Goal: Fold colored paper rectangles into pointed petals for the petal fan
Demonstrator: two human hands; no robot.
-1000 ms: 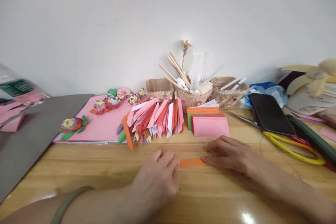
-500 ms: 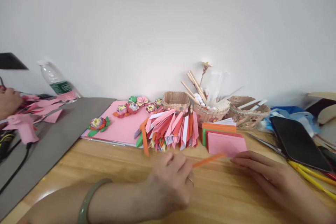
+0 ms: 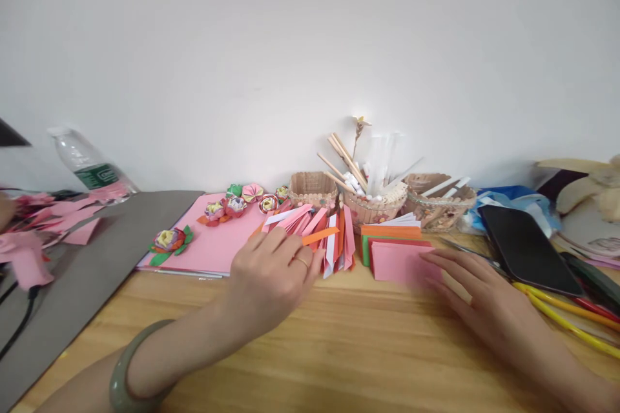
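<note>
My left hand (image 3: 274, 274), with a bracelet at the wrist, is closed on a folded orange paper strip (image 3: 320, 236). The strip sticks out to the right above a pile of folded paper pieces (image 3: 334, 255) in pink, red, orange and white. The left fingertips are hidden behind the hand. My right hand (image 3: 477, 290) has its fingers stretched out, their tips at the right edge of a stack of pink paper rectangles (image 3: 394, 261). That edge is blurred, so a grip on a sheet does not show. Behind the pink stack stand red, green, orange and white papers.
Finished paper flowers (image 3: 169, 241) lie on a pink sheet (image 3: 213, 248). Small baskets (image 3: 314, 188) line the wall, one filled with sticks. A phone (image 3: 527, 248) and yellow-handled scissors (image 3: 557, 316) lie right. A pink glue gun (image 3: 26, 258) and a bottle (image 3: 87, 161) stand left.
My left hand has moved left and away from me with the orange strip, up to the folded pile. My right hand stays by the pink stack. The view has shifted slightly.
</note>
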